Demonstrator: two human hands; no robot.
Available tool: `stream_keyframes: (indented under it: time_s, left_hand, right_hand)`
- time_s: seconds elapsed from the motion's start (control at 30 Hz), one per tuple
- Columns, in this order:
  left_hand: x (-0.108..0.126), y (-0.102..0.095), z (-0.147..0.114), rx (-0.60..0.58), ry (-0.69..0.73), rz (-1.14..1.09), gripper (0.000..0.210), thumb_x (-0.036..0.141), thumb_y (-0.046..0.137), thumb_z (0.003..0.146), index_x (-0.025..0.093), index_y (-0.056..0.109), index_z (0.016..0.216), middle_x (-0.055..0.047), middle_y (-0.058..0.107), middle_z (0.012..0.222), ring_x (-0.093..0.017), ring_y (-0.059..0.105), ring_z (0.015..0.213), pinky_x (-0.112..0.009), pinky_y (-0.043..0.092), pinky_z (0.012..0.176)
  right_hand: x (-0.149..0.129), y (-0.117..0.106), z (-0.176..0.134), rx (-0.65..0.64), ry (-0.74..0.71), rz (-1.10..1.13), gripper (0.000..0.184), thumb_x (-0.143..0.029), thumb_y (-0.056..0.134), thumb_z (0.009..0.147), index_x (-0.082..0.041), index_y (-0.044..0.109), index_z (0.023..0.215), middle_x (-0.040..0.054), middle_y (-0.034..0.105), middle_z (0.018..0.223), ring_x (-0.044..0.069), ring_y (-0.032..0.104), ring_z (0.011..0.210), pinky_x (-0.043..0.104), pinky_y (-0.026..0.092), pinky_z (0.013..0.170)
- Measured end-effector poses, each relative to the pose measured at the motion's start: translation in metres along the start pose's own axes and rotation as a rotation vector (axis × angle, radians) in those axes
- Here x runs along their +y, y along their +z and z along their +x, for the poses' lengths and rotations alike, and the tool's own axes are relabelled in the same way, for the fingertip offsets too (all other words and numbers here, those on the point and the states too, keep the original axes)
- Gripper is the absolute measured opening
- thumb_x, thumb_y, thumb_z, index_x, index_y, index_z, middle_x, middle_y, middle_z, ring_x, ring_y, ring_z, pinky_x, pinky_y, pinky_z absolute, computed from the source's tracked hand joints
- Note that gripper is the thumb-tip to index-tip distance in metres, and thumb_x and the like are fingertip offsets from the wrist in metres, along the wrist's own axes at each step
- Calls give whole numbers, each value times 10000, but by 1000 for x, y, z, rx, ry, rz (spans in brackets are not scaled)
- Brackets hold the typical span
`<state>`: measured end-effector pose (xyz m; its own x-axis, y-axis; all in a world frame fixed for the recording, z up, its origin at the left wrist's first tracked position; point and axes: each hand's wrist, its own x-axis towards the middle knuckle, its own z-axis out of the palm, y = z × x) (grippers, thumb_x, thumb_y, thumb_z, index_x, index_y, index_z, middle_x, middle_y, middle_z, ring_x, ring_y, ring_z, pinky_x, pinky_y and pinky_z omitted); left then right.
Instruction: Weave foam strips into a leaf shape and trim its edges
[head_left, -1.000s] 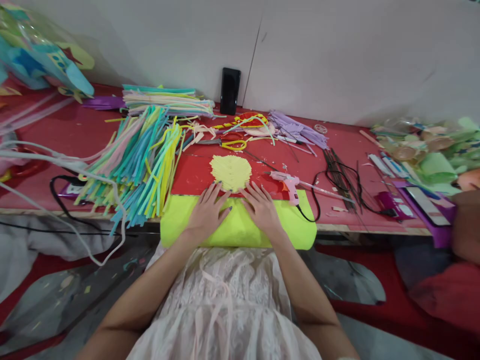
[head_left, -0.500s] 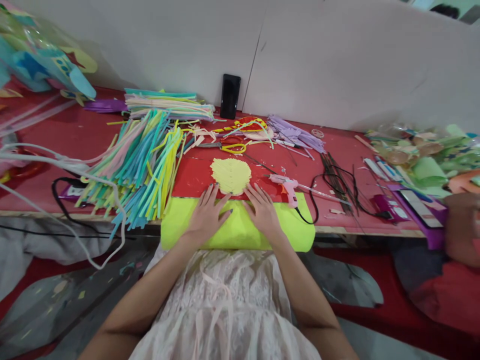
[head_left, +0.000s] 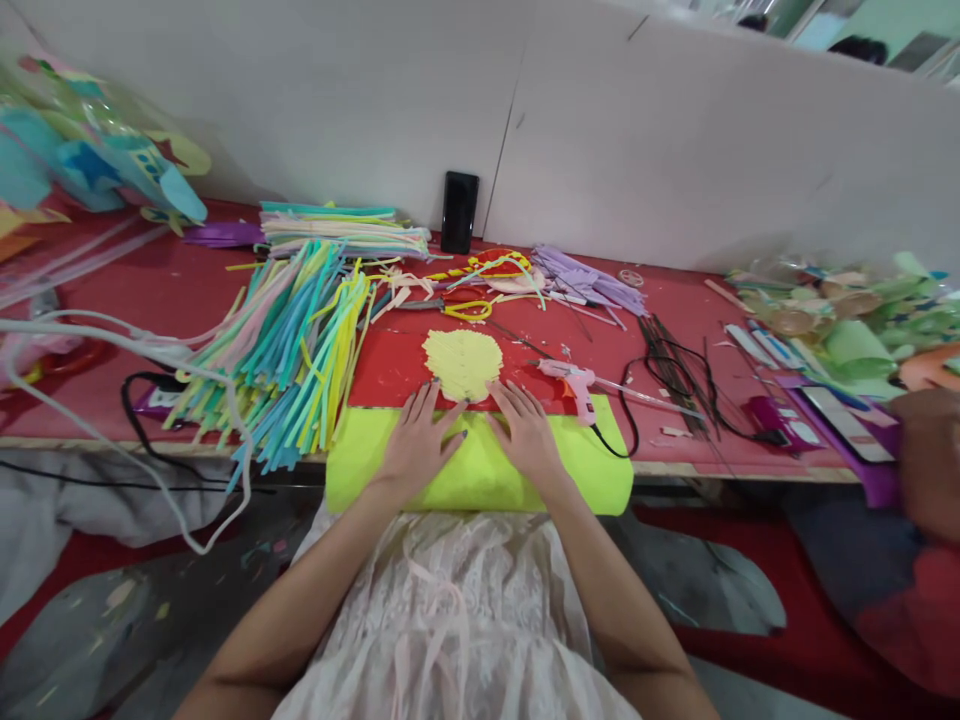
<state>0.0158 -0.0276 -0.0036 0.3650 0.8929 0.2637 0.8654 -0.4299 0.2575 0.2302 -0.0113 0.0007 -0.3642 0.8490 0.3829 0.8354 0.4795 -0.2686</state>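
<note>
A pale yellow ridged piece, rounded like a leaf or petal, lies flat on a red board. My left hand rests with its fingers spread at the lower left of the piece, on the bright yellow-green felt sheet and the board's near edge. On the other side, my right hand lies flat too, its fingertips by the piece's lower right edge. Neither hand grips anything. A pink hot glue gun with a clear glue stick lies to the right of my right hand.
Bundles of pastel pipe cleaners cover the left of the red table. Yellow-handled scissors lie behind the board. A black phone leans on the wall. Dark wires and a purple power box are at right, near another person's arm.
The whole view has shifted slightly, so the table sits a little lower in the picture. Both hands stay flat beside the yellow piece, with little visible movement.
</note>
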Motion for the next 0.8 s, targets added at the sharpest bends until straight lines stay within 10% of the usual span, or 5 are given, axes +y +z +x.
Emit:
stream_keyframes:
  time_s: [0.43,0.8]
  left_hand:
    - [-15,-20,19,53,-49,-50,548,415,420,961,255,352,1481,-115,245,1589,-305,335,1415,-461,351,1115]
    - [-34,3,48,34,26,62,500,378,404,965,244,421,1447,-94,334,1559,-268,320,1430,-478,243,1174]
  right_hand:
    - [5,-9,28,36,-70,-41,392,-333,419,985,-241,543,1346,89,449,1475,248,349,1400,477,314,1144]
    - [83,-34,174,-192,114,-284,183,-275,585,899,-171,721,966,92,688,1078,215,619,999,317,470,880]
